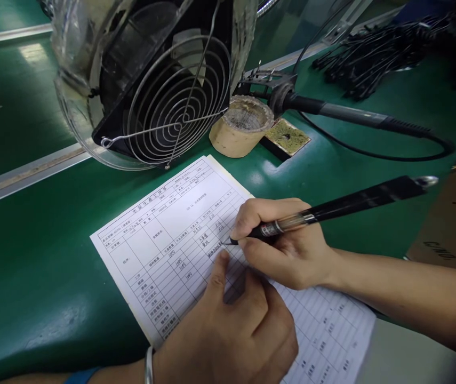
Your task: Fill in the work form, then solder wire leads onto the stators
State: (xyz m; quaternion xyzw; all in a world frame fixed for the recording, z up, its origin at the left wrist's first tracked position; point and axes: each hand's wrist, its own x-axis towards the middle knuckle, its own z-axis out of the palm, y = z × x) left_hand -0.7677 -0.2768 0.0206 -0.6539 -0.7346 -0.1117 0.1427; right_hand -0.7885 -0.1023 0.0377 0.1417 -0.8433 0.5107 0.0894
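A white printed form (164, 250) with a ruled table and handwritten entries lies on the green bench. My right hand (287, 242) is closed on a black pen (332, 210), whose tip touches a cell near the middle of the form. My left hand (231, 330) rests on the paper's lower part, fingers curled, its index finger stretched out and pressing the sheet just below the pen tip. A metal bangle and a blue band sit on my left wrist.
A black fan with a wire guard (167, 90), wrapped in clear plastic, stands behind the form. Beside it are a tan round pot (241, 128), a soldering iron on its stand (332, 109) with a sponge tray (287, 136), black cables (375, 53) and a cardboard box (452, 224).
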